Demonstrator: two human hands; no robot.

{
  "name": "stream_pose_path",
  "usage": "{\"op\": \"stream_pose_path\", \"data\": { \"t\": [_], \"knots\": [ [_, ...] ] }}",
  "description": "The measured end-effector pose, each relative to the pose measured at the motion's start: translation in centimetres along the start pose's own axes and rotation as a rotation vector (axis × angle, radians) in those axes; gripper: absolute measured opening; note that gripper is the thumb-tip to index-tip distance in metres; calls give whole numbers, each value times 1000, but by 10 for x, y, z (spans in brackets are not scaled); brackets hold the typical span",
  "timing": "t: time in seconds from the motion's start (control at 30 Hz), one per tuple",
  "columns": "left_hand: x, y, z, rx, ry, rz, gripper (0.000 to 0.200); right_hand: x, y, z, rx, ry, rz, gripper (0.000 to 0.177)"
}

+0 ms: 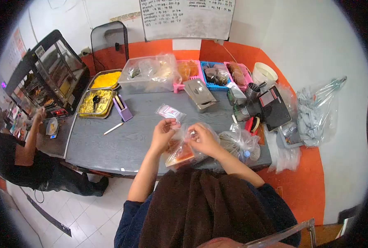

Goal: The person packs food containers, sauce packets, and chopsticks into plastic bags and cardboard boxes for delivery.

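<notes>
My left hand (pixel 164 134) and my right hand (pixel 201 138) are close together over the front part of the dark table (pixel 134 111). Both have their fingers closed on the upper part of a clear plastic bag (pixel 180 145). Inside the bag shows an orange-red item (pixel 180 156) with a pale edge. Just beyond my left hand lies a small clear packet (pixel 170 112) with red and white print. To the right of my right hand is another knotted clear bag (pixel 238 142) with a blue spot on it.
Two trays of yellow food (pixel 95 103) stand at the left, beside a purple tape dispenser (pixel 123 108) and a white pen (pixel 113 129). Behind are a plastic tub (pixel 147 80), baskets (pixel 214 78) and a metal container (pixel 199 95). Another person (pixel 31 165) stands at left.
</notes>
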State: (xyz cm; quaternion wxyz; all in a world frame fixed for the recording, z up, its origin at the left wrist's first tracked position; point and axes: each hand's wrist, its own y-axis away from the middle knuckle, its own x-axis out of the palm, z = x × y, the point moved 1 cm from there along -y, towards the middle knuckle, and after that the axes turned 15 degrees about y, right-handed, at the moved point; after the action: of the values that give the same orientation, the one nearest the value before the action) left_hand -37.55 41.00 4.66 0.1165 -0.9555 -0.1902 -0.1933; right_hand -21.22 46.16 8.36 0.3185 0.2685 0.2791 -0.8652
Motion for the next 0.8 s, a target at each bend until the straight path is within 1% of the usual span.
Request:
{"op": "stream_pose_path", "data": {
  "t": [0.03, 0.1, 0.13, 0.17, 0.2, 0.23, 0.27, 0.3, 0.33, 0.4, 0.47, 0.5, 0.57, 0.6, 0.67, 0.73, 0.8],
  "knots": [
    [4, 3, -1, -17, 12, -23, 24, 3, 1, -3, -5, 1, 6, 16],
    [6, 8, 0, -34, 24, -50, 24, 8, 2, -12, -66, 89, -130, 20],
    [6, 10, 2, -67, -95, -43, 25, 8, 3, -11, -67, 87, -126, 20],
    [7, 11, 3, -101, -214, -35, 27, 7, 3, -10, -78, 146, -146, 21],
    [8, 12, 4, -100, -216, -38, 27, 6, 3, -10, -88, 204, -166, 22],
    [13, 15, -3, 21, -409, -28, 26, 7, 3, -10, -90, 201, -164, 22],
    [17, 17, -8, 142, -601, -17, 25, 9, 3, -10, -82, 130, -182, 24],
    [19, 19, -10, 138, -603, -19, 25, 10, 4, -10, -71, 58, -200, 26],
    [19, 19, -11, 110, -616, -27, 24, 11, 4, -10, -69, 55, -198, 26],
    [17, 19, -7, 78, -630, -35, 23, 12, 5, -12, -55, -112, -152, 29],
    [9, 16, -1, -86, -71, -41, 22, 15, 5, -13, -38, -170, -155, 29],
    [8, 15, 2, -87, -72, -42, 22, 15, 6, -15, -24, -225, -160, 29],
    [12, 16, 1, 90, -86, -25, 13, 18, 6, -20, 16, -259, -167, 28],
    [12, 17, -1, 88, -86, -26, 13, 20, 6, -24, 56, -291, -174, 27],
    [14, 20, -6, 163, -461, 9, 13, 28, 5, -37, 80, -317, -184, 25],
    [18, 21, -8, 130, -477, 15, 13, 27, 4, -38, 102, -342, -196, 23],
    [18, 20, -6, 98, -491, 25, 13, 17, 3, -27, 221, -77, -115, 19]
  ]
}}
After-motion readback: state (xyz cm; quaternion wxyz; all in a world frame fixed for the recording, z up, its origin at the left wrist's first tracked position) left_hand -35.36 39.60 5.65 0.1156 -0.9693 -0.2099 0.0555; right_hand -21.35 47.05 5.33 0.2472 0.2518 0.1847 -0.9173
